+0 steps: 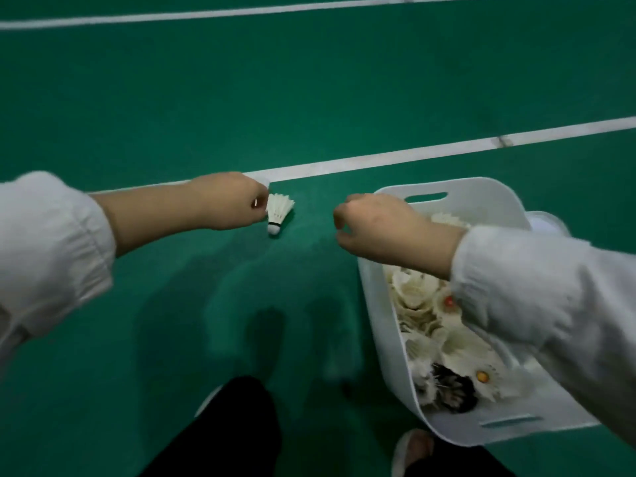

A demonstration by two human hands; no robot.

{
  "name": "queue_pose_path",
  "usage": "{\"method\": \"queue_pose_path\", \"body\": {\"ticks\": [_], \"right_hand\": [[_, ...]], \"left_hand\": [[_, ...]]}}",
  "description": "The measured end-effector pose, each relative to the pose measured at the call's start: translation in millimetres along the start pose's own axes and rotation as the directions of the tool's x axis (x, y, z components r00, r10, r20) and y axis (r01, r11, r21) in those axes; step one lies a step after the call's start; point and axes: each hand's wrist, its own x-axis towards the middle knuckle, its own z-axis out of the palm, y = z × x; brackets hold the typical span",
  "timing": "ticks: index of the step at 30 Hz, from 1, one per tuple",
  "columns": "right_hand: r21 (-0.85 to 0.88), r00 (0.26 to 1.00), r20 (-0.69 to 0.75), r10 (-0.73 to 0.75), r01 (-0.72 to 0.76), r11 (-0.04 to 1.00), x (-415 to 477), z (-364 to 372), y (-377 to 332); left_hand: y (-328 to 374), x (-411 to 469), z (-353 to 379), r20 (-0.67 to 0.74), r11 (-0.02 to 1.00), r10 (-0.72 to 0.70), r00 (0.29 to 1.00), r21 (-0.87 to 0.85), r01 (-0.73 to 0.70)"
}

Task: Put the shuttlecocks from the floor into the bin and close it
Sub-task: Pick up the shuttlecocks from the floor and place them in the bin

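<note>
Left hand [229, 200] pinches shuttlecock [279, 211] by its feather rim, cork hanging down, bin [378, 297] off to its right; right hand [373, 223] loosely curled, empty, over the bin's far rim.

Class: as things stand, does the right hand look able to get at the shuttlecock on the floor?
Probably yes: bare floor lies between the right hand and the shuttlecock, though the left hand is already at its feathers.

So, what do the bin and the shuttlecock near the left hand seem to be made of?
The bin looks like smooth white plastic: thin, evenly curved walls with moulded handle slots. The shuttlecock by the left hand seems to have white feathers, showing separate ribbed vanes, though it could be synthetic. Its rounded white base may be cork or foam.
</note>
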Motion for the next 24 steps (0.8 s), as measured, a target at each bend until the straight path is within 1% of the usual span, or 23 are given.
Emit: {"method": "queue_pose_path", "body": {"ticks": [2,5,7,9,12,14,15,17,19,20,21,22,24], "right_hand": [[0.083,0.999,0.047,-0.009,0.005,0.997,37,16,-20],[0.233,0.995,0.096,-0.007,-0.016,0.972,85,45,-45],[0.318,0.99,0.136,0.026,-0.069,0.945,114,62,-52],[0.398,0.985,0.13,0.11,-0.153,0.904,141,74,-52],[0.534,0.97,0.101,0.22,-0.239,0.811,172,86,-50],[0.588,0.965,0.122,0.232,-0.259,0.766,183,96,-50],[0.59,0.964,0.139,0.227,-0.265,0.763,185,102,-50],[0.576,0.965,0.148,0.219,-0.264,0.774,184,117,-50],[0.583,0.955,0.106,0.278,-0.286,0.76,179,130,-47],[0.588,0.943,0.087,0.322,-0.31,0.747,175,135,-44],[0.579,0.933,0.079,0.35,-0.329,0.746,172,137,-41],[0.559,0.933,0.073,0.353,-0.332,0.76,168,138,-37],[0.525,0.945,0.025,0.326,-0.29,0.8,162,138,-32]], "left_hand": [[-35,2,24,0.022,0.998,-0.061,0.998,-0.021,0.062],[-89,10,60,0.056,0.973,-0.213,0.975,-0.08,0.217],[-115,21,79,0.041,0.933,-0.317,0.948,-0.166,0.319],[-131,35,91,-0.015,0.898,-0.385,0.923,-0.234,0.371],[-141,56,97,-0.138,0.884,-0.414,0.9,-0.298,0.361],[-139,68,95,-0.215,0.903,-0.362,0.907,-0.323,0.284],[-136,74,94,-0.225,0.911,-0.329,0.917,-0.333,0.245],[-128,82,96,-0.182,0.921,-0.277,0.943,-0.33,0.206],[-123,88,102,-0.139,0.932,-0.255,0.957,-0.298,0.205],[-122,89,105,-0.142,0.937,-0.256,0.956,-0.278,0.21],[-121,88,108,-0.162,0.935,-0.269,0.949,-0.279,0.217],[-122,88,111,-0.196,0.921,-0.297,0.935,-0.318,0.226],[-118,80,113,-0.257,0.84,-0.41,0.875,-0.481,0.252]]}}
